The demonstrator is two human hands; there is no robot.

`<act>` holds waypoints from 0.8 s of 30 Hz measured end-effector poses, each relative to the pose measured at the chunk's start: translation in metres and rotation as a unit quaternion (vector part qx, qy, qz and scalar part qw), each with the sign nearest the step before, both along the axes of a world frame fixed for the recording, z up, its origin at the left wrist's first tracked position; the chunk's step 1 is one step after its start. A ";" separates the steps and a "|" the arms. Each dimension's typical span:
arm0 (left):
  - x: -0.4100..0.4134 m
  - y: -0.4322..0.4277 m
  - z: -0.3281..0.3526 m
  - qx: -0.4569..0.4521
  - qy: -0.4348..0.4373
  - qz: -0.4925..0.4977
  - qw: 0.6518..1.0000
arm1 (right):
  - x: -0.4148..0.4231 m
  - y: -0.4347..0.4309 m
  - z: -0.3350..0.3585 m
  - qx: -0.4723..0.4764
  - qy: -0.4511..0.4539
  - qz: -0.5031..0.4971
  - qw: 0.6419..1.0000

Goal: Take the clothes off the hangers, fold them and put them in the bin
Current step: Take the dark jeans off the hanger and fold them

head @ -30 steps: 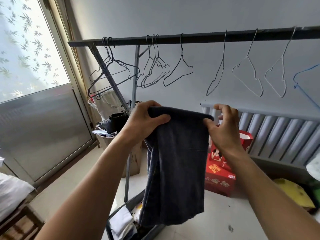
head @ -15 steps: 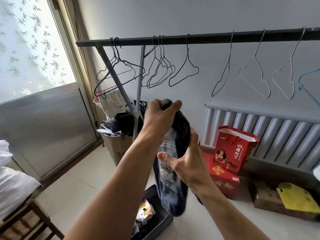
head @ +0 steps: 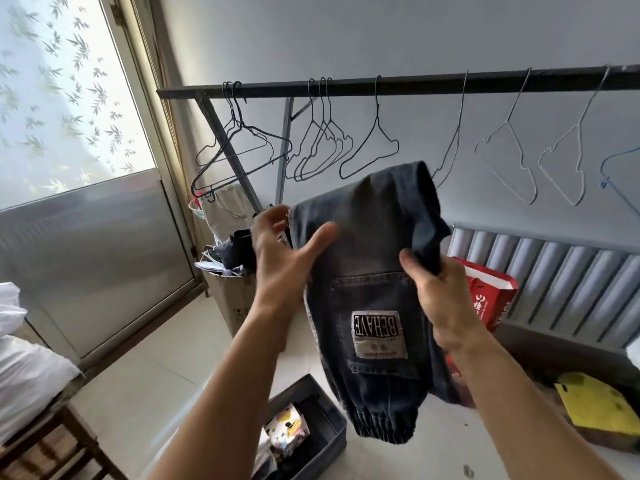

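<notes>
Below bare hangers (head: 369,147), held jeans (head: 367,271) show "BEHAVE" patch (head: 378,332).

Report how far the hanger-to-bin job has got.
Done: every hanger in view on the rail is bare, and folded clothes already lie in the bin. In hand: dark jeans, gripped by the right hand, left hand open against them. Left: finish folding and bin them.
</notes>
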State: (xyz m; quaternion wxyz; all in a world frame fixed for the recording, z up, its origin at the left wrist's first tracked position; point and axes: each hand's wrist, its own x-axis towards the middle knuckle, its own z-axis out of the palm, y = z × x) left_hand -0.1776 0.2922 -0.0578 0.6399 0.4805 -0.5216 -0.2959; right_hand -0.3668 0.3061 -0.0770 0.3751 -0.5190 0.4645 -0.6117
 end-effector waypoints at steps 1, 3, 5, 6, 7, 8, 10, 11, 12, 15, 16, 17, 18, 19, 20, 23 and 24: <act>0.008 -0.001 -0.015 0.035 0.024 -0.014 0.999 | -0.005 0.000 0.003 0.023 -0.045 0.023 0.998; 0.017 0.001 -0.043 0.116 0.062 -0.134 0.982 | -0.011 0.000 0.010 0.068 -0.136 0.072 0.986; 0.020 0.006 -0.066 0.164 0.093 -0.276 0.943 | -0.015 -0.001 0.017 0.091 -0.180 0.115 0.973; 0.020 0.008 -0.073 0.179 0.120 -0.323 0.921 | -0.017 -0.002 0.019 0.097 -0.190 0.126 0.969; 0.021 0.011 -0.077 0.183 0.148 -0.355 0.905 | -0.018 -0.003 0.021 0.104 -0.197 0.133 0.966; 0.021 0.012 -0.078 0.182 0.163 -0.374 0.895 | -0.019 -0.004 0.023 0.109 -0.203 0.137 0.963; 0.022 0.012 -0.076 0.168 0.149 -0.384 0.896 | -0.021 -0.006 0.027 0.114 -0.211 0.145 0.960; 0.021 0.012 -0.074 0.162 0.141 -0.377 0.901 | -0.021 -0.007 0.028 0.118 -0.215 0.147 0.958; 0.021 0.013 -0.071 0.162 0.139 -0.363 0.907 | -0.022 -0.008 0.028 0.119 -0.219 0.144 0.958; 0.018 0.014 -0.071 0.153 0.146 -0.308 0.928 | -0.024 -0.012 0.026 0.135 -0.226 0.157 0.952; 0.017 0.016 -0.070 0.146 0.150 -0.295 0.932 | -0.026 -0.014 0.024 0.139 -0.223 0.167 0.950; 0.016 0.016 -0.070 0.137 0.154 -0.284 0.936 | -0.028 -0.014 0.023 0.140 -0.216 0.181 0.949; 0.015 0.016 -0.069 0.129 0.159 -0.276 0.939 | -0.030 -0.013 0.022 0.138 -0.204 0.201 0.948; 0.015 0.016 -0.067 0.122 0.167 -0.265 0.942 | -0.033 -0.012 0.022 0.138 -0.188 0.228 0.945; 0.015 0.017 -0.063 0.118 0.177 -0.253 0.944 | -0.036 -0.009 0.021 0.140 -0.164 0.263 0.940; 0.016 0.015 -0.053 0.101 0.198 -0.225 0.949 | -0.042 -0.004 0.011 0.154 -0.028 0.331 0.930; 0.017 0.014 -0.050 0.096 0.197 -0.216 0.952 | -0.040 -0.004 0.006 0.155 0.000 0.307 0.939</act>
